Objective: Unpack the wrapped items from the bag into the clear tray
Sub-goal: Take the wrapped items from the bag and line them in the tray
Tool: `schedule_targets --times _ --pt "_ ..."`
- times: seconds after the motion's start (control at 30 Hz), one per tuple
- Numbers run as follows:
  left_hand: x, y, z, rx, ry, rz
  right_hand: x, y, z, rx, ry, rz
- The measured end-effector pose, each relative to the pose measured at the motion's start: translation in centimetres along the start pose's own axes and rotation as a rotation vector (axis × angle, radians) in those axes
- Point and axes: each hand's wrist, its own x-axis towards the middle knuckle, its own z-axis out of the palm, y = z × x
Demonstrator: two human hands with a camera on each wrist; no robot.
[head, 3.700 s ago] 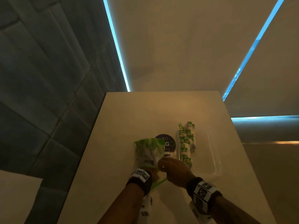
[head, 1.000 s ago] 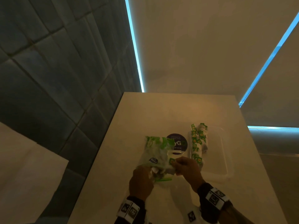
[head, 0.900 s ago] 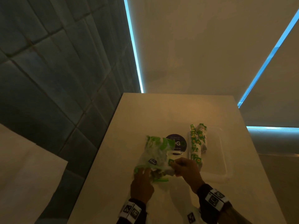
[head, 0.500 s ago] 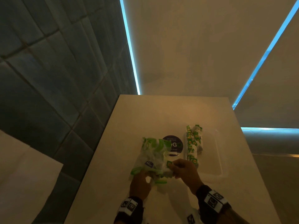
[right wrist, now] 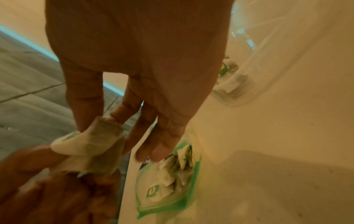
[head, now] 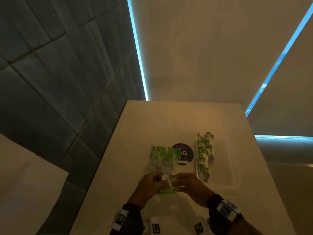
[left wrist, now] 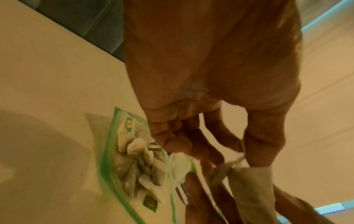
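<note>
One small white wrapped packet (right wrist: 90, 145) is pinched by both the left hand (head: 149, 185) and right hand (head: 189, 185); tearing is likely if pulled apart, or the green-edged clear zip bag (head: 160, 160) gets dragged along.

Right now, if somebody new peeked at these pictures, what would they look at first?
Probably the two hands meeting at the near end of the table: the left hand and right hand both pinch a small white wrapped item over the green-edged bag. Next, the row of green-and-white wrapped items in the clear tray to the right.
</note>
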Motion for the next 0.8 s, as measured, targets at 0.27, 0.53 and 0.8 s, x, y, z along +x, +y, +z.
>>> schedule_targets --times 0.27,0.53,0.8 --pt "-0.7 1.3 1.9 -0.418 0.008 0.14 -1.0 -1.2 0.3 0.212 -0.119 0.018" --pt "-0.4 2.3 2.5 -0.396 0.136 0.203 -1.3 -1.5 0.5 0.216 -0.112 0.003" --pt "0.4 3.2 2.6 -0.536 0.12 0.198 -1.8 -2.4 0.3 0.245 -0.063 -0.016"
